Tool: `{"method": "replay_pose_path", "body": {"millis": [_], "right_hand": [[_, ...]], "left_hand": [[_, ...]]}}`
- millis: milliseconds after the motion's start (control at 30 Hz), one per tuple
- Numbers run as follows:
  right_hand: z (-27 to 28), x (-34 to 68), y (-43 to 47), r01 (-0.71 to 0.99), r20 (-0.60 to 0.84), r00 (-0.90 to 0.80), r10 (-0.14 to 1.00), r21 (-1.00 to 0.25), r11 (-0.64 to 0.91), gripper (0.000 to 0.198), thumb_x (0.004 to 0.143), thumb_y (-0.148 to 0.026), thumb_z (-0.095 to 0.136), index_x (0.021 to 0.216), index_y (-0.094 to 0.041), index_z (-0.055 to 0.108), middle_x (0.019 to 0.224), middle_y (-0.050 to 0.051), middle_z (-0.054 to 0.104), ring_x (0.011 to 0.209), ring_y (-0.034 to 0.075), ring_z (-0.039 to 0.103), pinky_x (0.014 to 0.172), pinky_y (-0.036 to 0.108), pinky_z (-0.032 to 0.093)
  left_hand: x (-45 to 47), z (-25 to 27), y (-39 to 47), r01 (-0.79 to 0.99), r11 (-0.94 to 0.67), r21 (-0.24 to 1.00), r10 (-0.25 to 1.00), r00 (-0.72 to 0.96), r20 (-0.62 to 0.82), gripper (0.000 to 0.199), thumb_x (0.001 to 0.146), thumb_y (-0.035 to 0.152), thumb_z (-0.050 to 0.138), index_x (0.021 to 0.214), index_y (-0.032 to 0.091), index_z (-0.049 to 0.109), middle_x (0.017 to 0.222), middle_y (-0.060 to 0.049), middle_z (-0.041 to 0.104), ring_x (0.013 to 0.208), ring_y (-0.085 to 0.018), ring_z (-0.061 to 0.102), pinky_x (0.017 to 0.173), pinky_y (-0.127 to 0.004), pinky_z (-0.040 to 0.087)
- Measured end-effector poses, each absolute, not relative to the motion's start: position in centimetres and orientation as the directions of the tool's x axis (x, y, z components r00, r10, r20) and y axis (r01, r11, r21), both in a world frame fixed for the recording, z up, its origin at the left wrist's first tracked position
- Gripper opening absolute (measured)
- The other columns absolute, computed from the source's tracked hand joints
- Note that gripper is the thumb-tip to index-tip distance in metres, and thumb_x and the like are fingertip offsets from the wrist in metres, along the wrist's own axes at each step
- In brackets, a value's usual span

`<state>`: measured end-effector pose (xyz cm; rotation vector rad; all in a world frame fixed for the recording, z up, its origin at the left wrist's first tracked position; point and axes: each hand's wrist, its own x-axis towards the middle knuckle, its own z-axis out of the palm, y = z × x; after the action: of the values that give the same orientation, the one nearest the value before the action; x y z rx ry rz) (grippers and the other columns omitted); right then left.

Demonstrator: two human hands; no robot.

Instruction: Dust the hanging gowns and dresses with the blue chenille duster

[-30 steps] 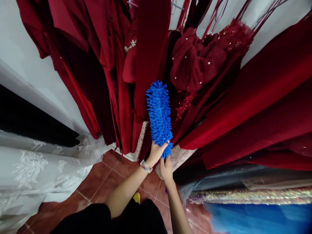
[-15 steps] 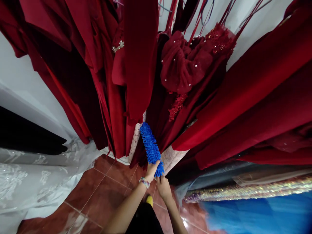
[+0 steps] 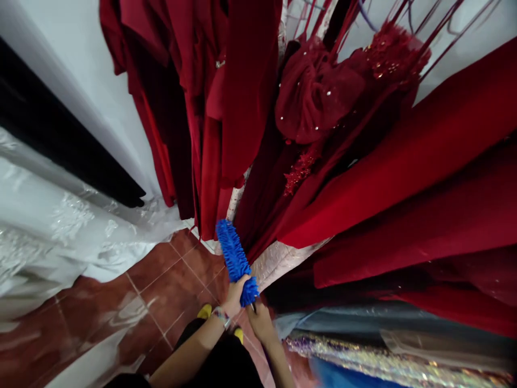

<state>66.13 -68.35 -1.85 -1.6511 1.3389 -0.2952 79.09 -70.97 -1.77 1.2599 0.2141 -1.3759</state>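
A blue microfibre duster (image 3: 233, 249) with a shaggy, finger-like pile slants up and to the left from my hands. My left hand (image 3: 235, 296), with a woven bracelet at the wrist, is closed around the lower end of its fluffy head. Just below, my right hand (image 3: 260, 320) grips the dark handle, most of which is hidden in the fist. The duster's tip lies in front of the hems of hanging red garments (image 3: 252, 97); whether it touches them I cannot tell.
White lace gowns (image 3: 68, 221) and a black garment (image 3: 72, 134) hang at left. A long red dress (image 3: 363, 178) slants across the right. Below it hangs a sequinned fabric (image 3: 363, 355) beside blue cloth. Reddish tiles (image 3: 157, 291) cover the floor; yellow shoes (image 3: 204, 311) show below me.
The duster and both hands have moved slightly left and down in view. My view has shifted, so the white gowns show more and both yellow shoes appear. The grip stays the same.
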Motion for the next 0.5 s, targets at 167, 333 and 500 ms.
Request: {"method": "replay_pose_path", "body": {"millis": [167, 333, 500], "right_hand": [[5.0, 61.8, -69.3, -0.445, -0.190, 0.612, -0.768, -0.885, -0.135, 0.036, 0.105, -0.043, 0.052, 0.115, -0.021, 0.080, 0.104, 0.010, 0.086, 0.097, 0.029, 0.082, 0.089, 0.038, 0.063], [14.8, 60.5, -75.1, -0.410, -0.021, 0.652, -0.758, -0.851, -0.330, 0.030, 0.106, -0.038, 0.051, 0.107, -0.019, 0.074, 0.087, 0.009, 0.081, 0.077, 0.024, 0.078, 0.077, 0.033, 0.062], [22.4, 61.0, -80.8, -0.526, 0.250, 0.493, -0.833, -0.677, -0.514, 0.030, 0.107, -0.041, 0.052, 0.115, -0.019, 0.072, 0.087, 0.010, 0.079, 0.075, 0.026, 0.076, 0.070, 0.031, 0.055]], "left_hand": [[75.9, 5.2, -68.7, 0.856, -0.066, 0.514, -0.631, 0.363, -0.686, 0.040, 0.062, 0.037, 0.093, 0.092, 0.021, 0.071, 0.077, -0.003, 0.076, 0.077, -0.028, 0.080, 0.085, -0.047, 0.069], [75.6, 15.1, -74.0, 0.757, 0.101, 0.646, -0.789, 0.456, -0.412, 0.044, 0.069, 0.036, 0.095, 0.102, 0.018, 0.072, 0.088, -0.006, 0.080, 0.093, -0.032, 0.081, 0.101, -0.056, 0.065], [76.6, 22.7, -82.7, 0.620, 0.277, 0.734, -0.906, 0.423, -0.015, 0.045, 0.078, 0.038, 0.096, 0.111, 0.017, 0.074, 0.106, -0.006, 0.081, 0.113, -0.033, 0.079, 0.113, -0.059, 0.058]]}}
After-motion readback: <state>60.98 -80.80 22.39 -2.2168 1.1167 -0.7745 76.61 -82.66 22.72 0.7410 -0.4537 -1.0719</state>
